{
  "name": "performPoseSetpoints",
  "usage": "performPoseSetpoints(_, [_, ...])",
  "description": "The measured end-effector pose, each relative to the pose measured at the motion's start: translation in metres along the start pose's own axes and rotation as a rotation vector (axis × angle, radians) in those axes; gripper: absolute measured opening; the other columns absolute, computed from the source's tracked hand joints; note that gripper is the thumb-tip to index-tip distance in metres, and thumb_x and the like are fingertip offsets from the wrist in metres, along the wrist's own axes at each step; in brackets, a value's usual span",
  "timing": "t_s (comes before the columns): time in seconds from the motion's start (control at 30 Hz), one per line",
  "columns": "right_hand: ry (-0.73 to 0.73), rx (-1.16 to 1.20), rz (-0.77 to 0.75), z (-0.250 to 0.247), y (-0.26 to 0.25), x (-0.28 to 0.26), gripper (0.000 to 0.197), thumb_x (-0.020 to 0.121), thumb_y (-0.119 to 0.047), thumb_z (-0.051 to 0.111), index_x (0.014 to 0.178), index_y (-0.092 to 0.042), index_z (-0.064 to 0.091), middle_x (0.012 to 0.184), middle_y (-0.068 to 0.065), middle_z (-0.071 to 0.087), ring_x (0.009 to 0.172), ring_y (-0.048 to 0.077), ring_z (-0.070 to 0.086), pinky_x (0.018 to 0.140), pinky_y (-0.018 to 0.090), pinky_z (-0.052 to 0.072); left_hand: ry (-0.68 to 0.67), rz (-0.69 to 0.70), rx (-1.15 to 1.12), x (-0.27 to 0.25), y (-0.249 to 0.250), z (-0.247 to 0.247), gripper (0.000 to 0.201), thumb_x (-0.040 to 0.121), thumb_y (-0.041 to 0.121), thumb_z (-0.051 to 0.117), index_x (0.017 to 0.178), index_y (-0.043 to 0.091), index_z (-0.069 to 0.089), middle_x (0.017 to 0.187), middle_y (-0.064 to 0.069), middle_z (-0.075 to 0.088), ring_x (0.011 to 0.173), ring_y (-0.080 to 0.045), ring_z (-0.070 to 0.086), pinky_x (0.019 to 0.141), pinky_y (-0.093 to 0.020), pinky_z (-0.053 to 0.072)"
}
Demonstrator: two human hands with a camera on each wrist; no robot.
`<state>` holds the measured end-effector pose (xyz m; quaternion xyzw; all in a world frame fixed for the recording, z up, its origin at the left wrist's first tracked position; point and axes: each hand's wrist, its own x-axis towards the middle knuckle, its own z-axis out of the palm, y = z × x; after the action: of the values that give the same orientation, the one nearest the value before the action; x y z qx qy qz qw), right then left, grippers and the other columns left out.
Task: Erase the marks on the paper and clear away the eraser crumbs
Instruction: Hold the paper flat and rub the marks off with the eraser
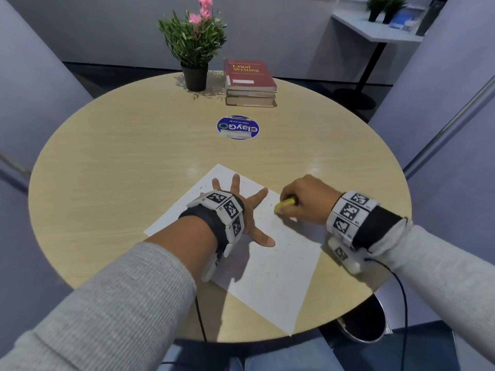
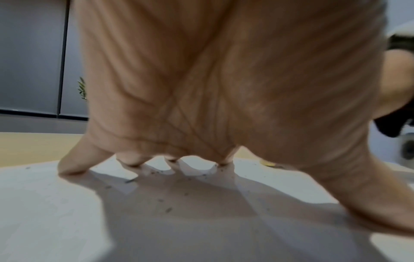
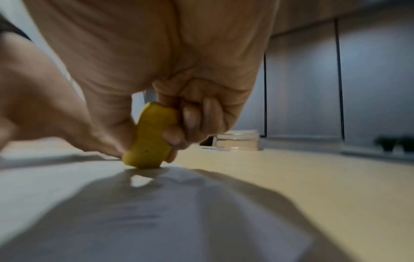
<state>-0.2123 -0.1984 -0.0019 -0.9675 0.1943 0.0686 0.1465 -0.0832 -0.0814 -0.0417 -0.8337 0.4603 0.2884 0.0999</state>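
A white sheet of paper lies tilted on the round wooden table, near its front edge. My left hand presses flat on the paper's upper part with fingers spread wide; in the left wrist view its fingertips touch the sheet. My right hand grips a yellow eraser whose tip touches the paper near its right edge. The right wrist view shows the eraser pinched between thumb and fingers, standing on the sheet. Small dark eraser crumbs are scattered over the paper.
A potted plant with pink flowers and a stack of books stand at the table's far side. A round blue sticker lies mid-table. A metal bin sits below the table's front right edge.
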Motion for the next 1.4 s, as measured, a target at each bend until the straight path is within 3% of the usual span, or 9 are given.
performPoseSetpoints(0.13, [-0.041,-0.05,-0.087,0.013,-0.017,-0.01,0.027,0.079,-0.037,0.061,0.079,-0.012,0.069,0.068,0.006,0.066,0.064,0.024,0.062,0.062,0.035,0.053,-0.012,0.002,0.045,0.006,0.001,0.002,0.145,0.015,0.101,0.045,0.134,0.06,-0.026,0.152,-0.012,-0.035,0.13,-0.057,-0.032,0.102,-0.077,0.002])
performPoseSetpoints(0.3, [0.008,-0.038,0.014,-0.001,0.001,0.0,0.028,0.081,-0.04,0.064,0.081,-0.013,0.07,0.071,0.003,0.067,0.068,0.023,0.062,0.064,0.033,0.052,0.026,0.0,-0.001,-0.001,0.001,0.0,0.132,0.037,0.094,0.058,0.138,0.059,-0.02,0.152,-0.012,-0.035,0.13,-0.061,-0.026,0.103,-0.076,0.007])
performPoseSetpoints(0.47, [-0.057,-0.043,-0.11,0.018,-0.018,-0.02,0.028,0.078,-0.041,0.059,0.075,-0.014,0.067,0.064,0.004,0.064,0.06,0.021,0.06,0.059,0.034,0.052,0.014,-0.004,0.044,0.009,-0.002,0.005,0.144,0.011,0.103,0.041,0.13,0.062,-0.028,0.152,-0.015,-0.034,0.131,-0.055,-0.033,0.103,-0.075,0.003])
performPoseSetpoints(0.63, [0.034,-0.039,0.024,-0.004,0.006,0.0,0.029,0.081,-0.041,0.065,0.081,-0.013,0.07,0.07,0.002,0.066,0.067,0.022,0.061,0.063,0.032,0.051,0.038,0.016,-0.03,0.006,-0.003,0.005,0.135,0.029,0.097,0.054,0.134,0.062,-0.022,0.151,-0.011,-0.036,0.129,-0.06,-0.03,0.103,-0.077,0.003])
performPoseSetpoints(0.8, [-0.091,-0.022,-0.141,0.018,-0.02,-0.026,0.029,0.079,-0.041,0.06,0.077,-0.014,0.069,0.063,0.002,0.065,0.058,0.017,0.057,0.059,0.033,0.051,0.007,0.014,0.051,0.014,-0.003,0.007,0.147,0.006,0.104,0.039,0.129,0.061,-0.03,0.153,-0.016,-0.032,0.132,-0.054,-0.033,0.102,-0.075,0.001])
performPoseSetpoints(1.0, [0.038,-0.035,0.004,0.001,0.008,-0.006,0.028,0.079,-0.04,0.062,0.078,-0.013,0.07,0.069,0.004,0.067,0.067,0.024,0.063,0.064,0.037,0.054,0.028,0.008,0.016,0.006,-0.001,0.004,0.136,0.03,0.098,0.054,0.134,0.061,-0.025,0.151,-0.013,-0.036,0.13,-0.061,-0.027,0.102,-0.077,0.006])
performPoseSetpoints(1.13, [-0.08,-0.022,-0.137,0.017,-0.017,-0.03,0.033,0.077,-0.046,0.055,0.077,-0.015,0.069,0.062,0.0,0.064,0.059,0.019,0.059,0.058,0.031,0.05,0.024,0.003,0.064,0.01,-0.001,0.006,0.143,0.015,0.103,0.044,0.131,0.061,-0.029,0.154,-0.014,-0.031,0.132,-0.056,-0.031,0.101,-0.076,0.002])
performPoseSetpoints(1.27, [0.052,-0.038,0.025,-0.003,0.014,-0.007,0.027,0.081,-0.038,0.063,0.076,-0.012,0.069,0.064,0.002,0.064,0.061,0.021,0.058,0.058,0.031,0.046,0.04,0.008,0.024,0.003,-0.001,0.003,0.136,0.029,0.099,0.053,0.135,0.061,-0.023,0.152,-0.013,-0.034,0.131,-0.062,-0.024,0.102,-0.077,0.006])
performPoseSetpoints(1.4, [-0.046,-0.031,-0.147,0.019,-0.015,-0.029,0.034,0.076,-0.045,0.055,0.073,-0.013,0.068,0.061,0.004,0.064,0.057,0.023,0.058,0.056,0.033,0.049,0.025,0.001,0.045,0.008,-0.001,0.006,0.142,0.017,0.102,0.047,0.131,0.062,-0.028,0.151,-0.015,-0.035,0.13,-0.059,-0.03,0.102,-0.076,0.004])
